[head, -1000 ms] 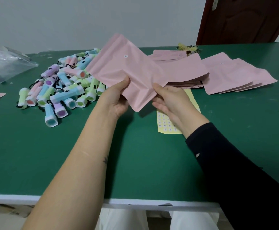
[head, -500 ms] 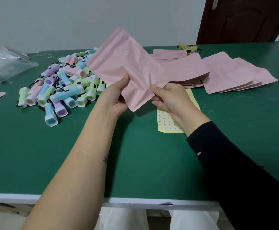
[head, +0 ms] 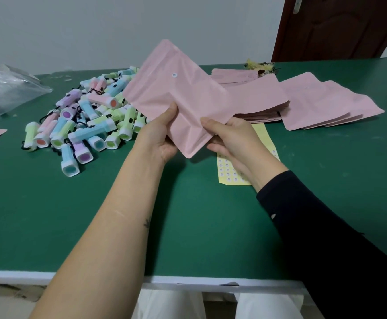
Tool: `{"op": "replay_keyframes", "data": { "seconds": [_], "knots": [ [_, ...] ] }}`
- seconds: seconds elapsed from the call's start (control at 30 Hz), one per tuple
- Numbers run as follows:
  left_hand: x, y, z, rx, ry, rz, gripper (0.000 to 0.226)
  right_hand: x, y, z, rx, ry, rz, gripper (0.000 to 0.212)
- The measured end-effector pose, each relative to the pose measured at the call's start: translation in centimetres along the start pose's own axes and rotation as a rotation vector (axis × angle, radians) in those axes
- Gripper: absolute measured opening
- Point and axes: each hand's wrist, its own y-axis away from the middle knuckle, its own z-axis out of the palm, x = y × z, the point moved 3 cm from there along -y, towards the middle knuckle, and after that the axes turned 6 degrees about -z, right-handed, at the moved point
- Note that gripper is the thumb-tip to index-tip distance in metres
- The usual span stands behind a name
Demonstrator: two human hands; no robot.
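Observation:
Both hands hold one pink pouch (head: 178, 95) up above the green table (head: 188, 226), tilted with a corner pointing down. My left hand (head: 160, 134) pinches its lower left edge, thumb on the front. My right hand (head: 229, 137) pinches the lower right edge, thumb on the front too. The pouch has a small round hole near its top. A pile of small pastel flashlights (head: 84, 120) lies to the left of my hands.
Stacks of flat pink pouches (head: 257, 100) and a second fan of pink pouches (head: 321, 104) lie at the back right. A yellow sticker sheet (head: 231, 173) lies under my right wrist. A clear plastic bag (head: 3, 90) sits far left, a dark door (head: 335, 26) behind.
The pouch has risen slightly and its lower end has bulged between my thumbs. Both hands have stayed close to where they were.

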Motion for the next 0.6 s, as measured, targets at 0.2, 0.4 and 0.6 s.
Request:
{"op": "replay_keyframes", "data": {
  "seconds": [0.2, 0.4, 0.6],
  "knots": [
    [-0.3, 0.3, 0.2, 0.022, -0.016, -0.031, 0.007, 0.2, -0.2, 0.0, -0.001, -0.017, -0.01, 0.032],
    [2.1, 0.3, -1.9, 0.151, 0.094, 0.038, 0.009, -0.4, -0.7, -1.5, -0.022, -0.045, -0.008, 0.028],
    [4.4, 0.6, -4.5, 0.231, -0.433, 0.169, 0.015, -0.4, -1.7, -3.6, -0.091, -0.02, 0.004, 0.032]
  ]
}}
